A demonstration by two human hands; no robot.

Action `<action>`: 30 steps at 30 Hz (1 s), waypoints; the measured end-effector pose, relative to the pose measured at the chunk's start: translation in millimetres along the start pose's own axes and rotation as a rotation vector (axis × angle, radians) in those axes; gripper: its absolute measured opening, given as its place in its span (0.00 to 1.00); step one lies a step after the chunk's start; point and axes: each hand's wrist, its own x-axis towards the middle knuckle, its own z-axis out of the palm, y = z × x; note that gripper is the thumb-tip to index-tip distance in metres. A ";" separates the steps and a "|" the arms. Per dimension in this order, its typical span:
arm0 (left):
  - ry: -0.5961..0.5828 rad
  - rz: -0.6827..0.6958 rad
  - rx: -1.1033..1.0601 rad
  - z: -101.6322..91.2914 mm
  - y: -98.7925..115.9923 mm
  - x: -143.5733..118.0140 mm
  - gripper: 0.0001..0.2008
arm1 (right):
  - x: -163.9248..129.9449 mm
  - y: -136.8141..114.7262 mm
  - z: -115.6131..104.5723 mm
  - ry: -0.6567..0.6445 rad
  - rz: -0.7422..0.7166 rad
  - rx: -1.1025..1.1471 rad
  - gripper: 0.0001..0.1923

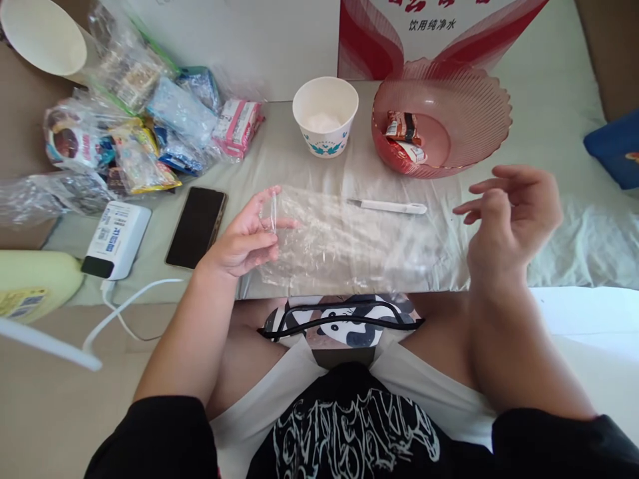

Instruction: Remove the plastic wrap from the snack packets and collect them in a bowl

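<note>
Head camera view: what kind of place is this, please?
Probably a room in a home, not a workplace. A cloth-covered low table stands before the seated person, with bagged snacks, a phone and a pink bowl on it. The left hand holds a clear plastic bag.

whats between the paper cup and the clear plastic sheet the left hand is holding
Head view: only bare pale table cover lies between the paper cup and the clear plastic sheet pinched by the left hand.
</note>
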 end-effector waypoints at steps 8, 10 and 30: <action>-0.350 -0.131 0.172 13.5 -10.9 15.9 0.36 | -23.2 -2.0 51.6 -1.334 0.571 0.398 0.25; -0.318 -0.114 0.172 9.9 -8.2 23.6 0.35 | -29.6 -2.5 60.4 -1.504 0.633 0.359 0.18; 0.131 0.137 0.084 54.1 -36.0 43.3 0.13 | -37.1 7.7 74.0 -0.682 0.274 0.150 0.13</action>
